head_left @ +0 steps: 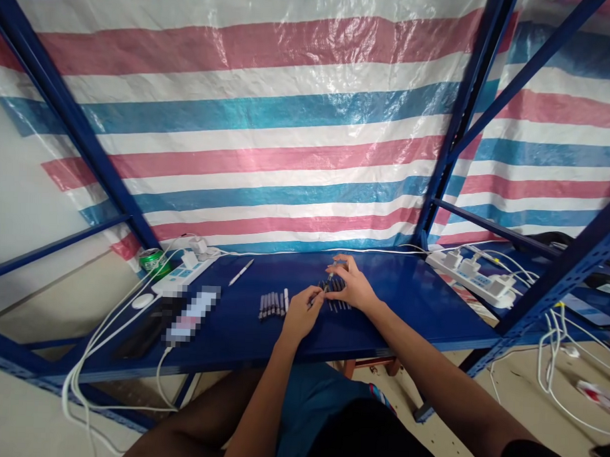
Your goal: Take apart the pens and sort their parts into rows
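Note:
My left hand [303, 311] and my right hand [353, 287] meet above the blue desk, fingers pinched. Between them is a slender pen-like piece [328, 283], gripped low by the left fingertips and higher up by the right; its details are too small to make out. Partly hidden behind and under my right hand lie several thin dark sticks [340, 303], side by side. To the left of my left hand rests a row of grey, translucent tubes like pen barrels [269, 305], with a white tube [286, 300] at its right end.
A white pen [241, 271] lies further left on the desk [392, 325]. Beyond it are a blurred phone [194, 314] on a cable, a green can [152, 260] and a power strip [186, 275]. Another power strip [471, 277] sits right. Blue posts frame the desk before a striped sheet [287, 154].

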A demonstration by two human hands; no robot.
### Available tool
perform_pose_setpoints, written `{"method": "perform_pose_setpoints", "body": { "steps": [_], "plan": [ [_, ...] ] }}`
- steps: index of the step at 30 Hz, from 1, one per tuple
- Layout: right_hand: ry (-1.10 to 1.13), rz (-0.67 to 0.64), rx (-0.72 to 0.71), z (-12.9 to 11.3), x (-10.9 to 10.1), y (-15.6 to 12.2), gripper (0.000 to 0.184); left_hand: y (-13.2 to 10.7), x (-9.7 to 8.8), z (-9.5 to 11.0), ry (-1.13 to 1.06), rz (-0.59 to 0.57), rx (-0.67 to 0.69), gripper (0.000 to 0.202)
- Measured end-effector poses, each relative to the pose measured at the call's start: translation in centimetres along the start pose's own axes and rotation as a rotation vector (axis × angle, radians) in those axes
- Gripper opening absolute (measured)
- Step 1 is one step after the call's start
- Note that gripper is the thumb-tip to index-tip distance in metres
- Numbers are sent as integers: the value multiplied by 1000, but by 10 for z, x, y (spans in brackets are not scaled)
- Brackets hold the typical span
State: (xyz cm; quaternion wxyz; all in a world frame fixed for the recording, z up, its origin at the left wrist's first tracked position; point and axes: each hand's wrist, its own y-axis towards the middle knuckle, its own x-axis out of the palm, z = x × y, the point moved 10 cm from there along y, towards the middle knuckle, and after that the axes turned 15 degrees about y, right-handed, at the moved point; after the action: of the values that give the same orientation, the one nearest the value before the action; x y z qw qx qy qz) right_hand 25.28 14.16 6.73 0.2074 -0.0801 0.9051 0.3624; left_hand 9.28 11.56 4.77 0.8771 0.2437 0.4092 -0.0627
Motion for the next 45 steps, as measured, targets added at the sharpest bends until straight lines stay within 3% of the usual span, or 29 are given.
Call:
{"method": "perform_pose_setpoints", "body": {
  "steps": [5, 12, 17, 19, 23, 26, 34, 41, 45],
  "plan": [
    [66, -38, -37, -8, 10, -2, 71, -1, -4, -2, 17, 35, -37, 29],
    [72, 1, -25, -4, 6, -4, 71, -2, -3, 2, -39, 13, 9, 32],
    [115, -17, -55, -5, 6, -4, 89, -2, -6, 1, -24, 43, -17, 32],
    [179, -3, -85, -7, 5, -4, 81, -2, -11, -4, 0, 87, -66, 34],
    [257, 26, -96, -6, 1, -4, 39, -3, -19, -6, 33, 139, -92, 35],
    [231, 61, -75, -3, -4, -4, 27, -4, -21, -4, 20, 143, -78, 36],
    [149, 54, -104, -9, -7, -4, 26, -5, -17, -3, -34, 123, -59, 38],
    [44, -77, -187, -25, 11, -9, 33, -3, -5, 0, 146, 108, 41, 37],
    [94, -110, -174, -32, 20, -12, 37, -7, -9, 9, 240, 120, 78, 37]
  ]
}}
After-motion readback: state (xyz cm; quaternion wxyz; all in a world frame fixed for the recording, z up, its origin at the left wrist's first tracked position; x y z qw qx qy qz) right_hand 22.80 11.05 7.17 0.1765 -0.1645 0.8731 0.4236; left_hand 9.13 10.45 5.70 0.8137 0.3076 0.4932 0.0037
